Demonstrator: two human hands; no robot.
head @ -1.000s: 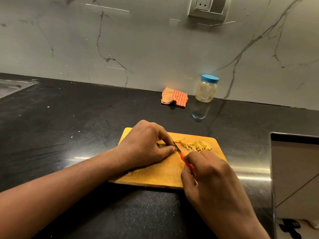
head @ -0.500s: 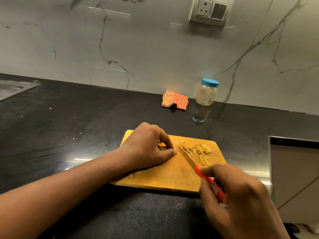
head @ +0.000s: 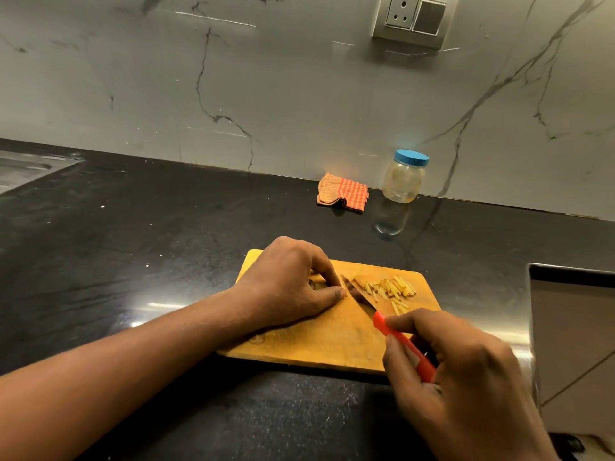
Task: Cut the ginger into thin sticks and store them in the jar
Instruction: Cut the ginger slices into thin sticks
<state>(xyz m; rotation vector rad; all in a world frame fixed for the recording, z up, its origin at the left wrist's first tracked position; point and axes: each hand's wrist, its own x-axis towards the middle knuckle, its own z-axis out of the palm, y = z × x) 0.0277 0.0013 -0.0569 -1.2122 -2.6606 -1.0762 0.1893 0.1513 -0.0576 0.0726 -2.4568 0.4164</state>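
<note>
On the board [head: 316, 337] atop the black counter [head: 133, 261], left grip [head: 289, 281] pinches ginger [head: 316, 285], right grip [head: 466, 377] clasps knife [head: 382, 322].

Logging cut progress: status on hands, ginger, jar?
Left hand pins ginger piece on cutting board. Right hand grips red knife, blade beside left fingers. Cut sticks piled on board; jar lidded at wall. Nothing blocking.
</note>
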